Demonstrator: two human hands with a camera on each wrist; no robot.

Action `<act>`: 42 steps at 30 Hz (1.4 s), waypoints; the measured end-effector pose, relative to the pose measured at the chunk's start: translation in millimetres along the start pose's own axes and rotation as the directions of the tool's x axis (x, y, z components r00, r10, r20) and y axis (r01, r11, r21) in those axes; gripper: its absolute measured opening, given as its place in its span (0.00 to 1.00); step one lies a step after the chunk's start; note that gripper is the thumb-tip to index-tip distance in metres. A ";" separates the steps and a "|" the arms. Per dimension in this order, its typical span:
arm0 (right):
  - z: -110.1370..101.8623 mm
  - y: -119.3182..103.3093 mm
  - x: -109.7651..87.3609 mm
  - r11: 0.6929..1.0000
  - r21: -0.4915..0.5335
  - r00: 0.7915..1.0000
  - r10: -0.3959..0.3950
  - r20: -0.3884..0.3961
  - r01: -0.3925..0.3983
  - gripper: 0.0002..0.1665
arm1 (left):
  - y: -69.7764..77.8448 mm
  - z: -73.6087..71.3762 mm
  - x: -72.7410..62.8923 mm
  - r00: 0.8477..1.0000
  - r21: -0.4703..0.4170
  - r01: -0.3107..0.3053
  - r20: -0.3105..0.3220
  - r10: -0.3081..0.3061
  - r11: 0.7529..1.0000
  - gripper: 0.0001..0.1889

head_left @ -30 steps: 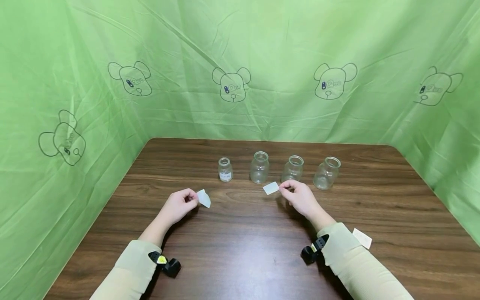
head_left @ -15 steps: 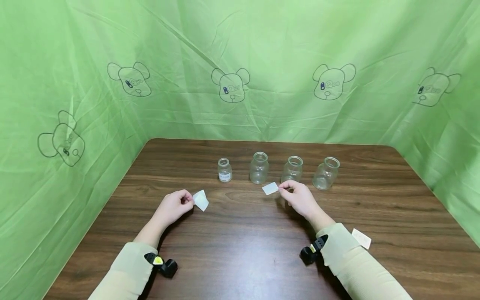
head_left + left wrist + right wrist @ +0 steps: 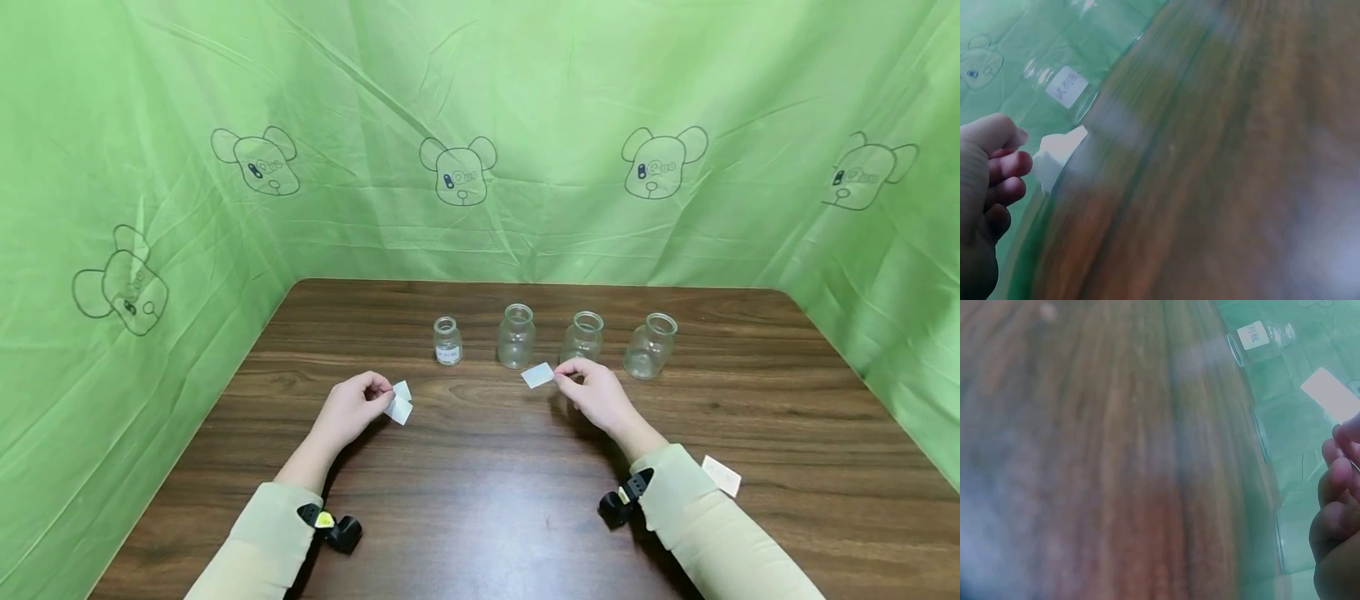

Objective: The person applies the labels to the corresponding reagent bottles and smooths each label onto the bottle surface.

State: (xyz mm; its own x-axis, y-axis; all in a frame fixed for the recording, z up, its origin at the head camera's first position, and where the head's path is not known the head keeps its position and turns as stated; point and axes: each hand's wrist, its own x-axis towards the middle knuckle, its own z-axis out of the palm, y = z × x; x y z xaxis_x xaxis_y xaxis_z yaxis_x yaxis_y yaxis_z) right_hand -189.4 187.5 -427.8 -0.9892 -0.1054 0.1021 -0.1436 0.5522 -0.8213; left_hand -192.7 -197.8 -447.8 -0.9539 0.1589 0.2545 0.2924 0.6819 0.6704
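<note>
My left hand (image 3: pixel 351 410) pinches a small creased piece of white paper (image 3: pixel 401 410) low over the table, left of the jars. In the left wrist view the bent paper (image 3: pixel 1055 155) sticks out past the fingertips. Between thumb and fingers of my right hand (image 3: pixel 596 395) is a flat white rectangular label (image 3: pixel 537 375), held by its right end in front of the jars. The right wrist view shows the label (image 3: pixel 1329 392) as a plain white face. A small glass jar (image 3: pixel 447 342) with a printed label stands upright beyond the left hand.
To its right, in a row, stand three unlabelled glass jars: one (image 3: pixel 516 337) behind the white label, one (image 3: pixel 582 333) partly hidden by the right hand, and one (image 3: pixel 649 347) at the end. Another white paper piece (image 3: pixel 722 476) lies beside the right sleeve on the wooden table (image 3: pixel 480 500).
The paper at my left hand has turned and bent, now showing two flaps instead of one sheet. That hand shifted slightly left, then back. My right hand keeps the label nearly in place.
</note>
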 end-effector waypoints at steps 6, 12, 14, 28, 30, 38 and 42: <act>1.7 -4.3 3.2 1.000 0.002 1.000 -0.001 -0.006 0.001 0.08 | 13.4 9.3 11.8 0.998 -0.040 -0.061 0.006 0.061 0.997 0.05; 5.9 -6.2 5.4 0.999 -0.033 1.000 -0.025 -0.016 0.025 0.08 | 37.6 24.0 25.2 0.990 -0.124 -0.119 0.060 0.127 0.985 0.08; 7.6 -6.5 5.8 0.998 -0.044 0.999 -0.039 -0.021 0.038 0.08 | 48.8 29.6 28.2 0.985 -0.154 -0.126 0.096 0.142 0.980 0.09; 9.1 -15.1 8.9 0.998 -0.039 0.998 -0.055 -0.025 0.054 0.08 | 102.0 60.8 44.7 0.941 -0.253 -0.164 0.248 0.228 0.953 0.11; 9.3 -16.2 9.6 0.997 -0.047 0.998 -0.063 -0.032 0.061 0.08 | 104.9 65.6 46.7 0.936 -0.271 -0.169 0.256 0.240 0.948 0.11; 14.7 -20.2 10.3 0.991 -0.061 0.991 -0.120 -0.054 0.117 0.06 | 112.6 82.4 51.3 0.925 -0.282 -0.189 0.272 0.267 0.941 0.13; 18.9 -20.0 8.7 0.984 -0.070 0.984 -0.168 -0.066 0.163 0.04 | 112.7 88.5 52.6 0.933 -0.281 -0.170 0.263 0.247 0.944 0.15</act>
State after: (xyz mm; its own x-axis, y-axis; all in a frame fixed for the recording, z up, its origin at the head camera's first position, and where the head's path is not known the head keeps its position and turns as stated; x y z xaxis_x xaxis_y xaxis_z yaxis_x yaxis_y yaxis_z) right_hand -194.6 159.9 -421.1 -0.9509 -0.1420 0.2750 -0.3048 0.5844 -0.7521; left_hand -215.8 -49.5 -420.6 -0.8353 0.5042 0.2194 0.4575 0.4159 0.7859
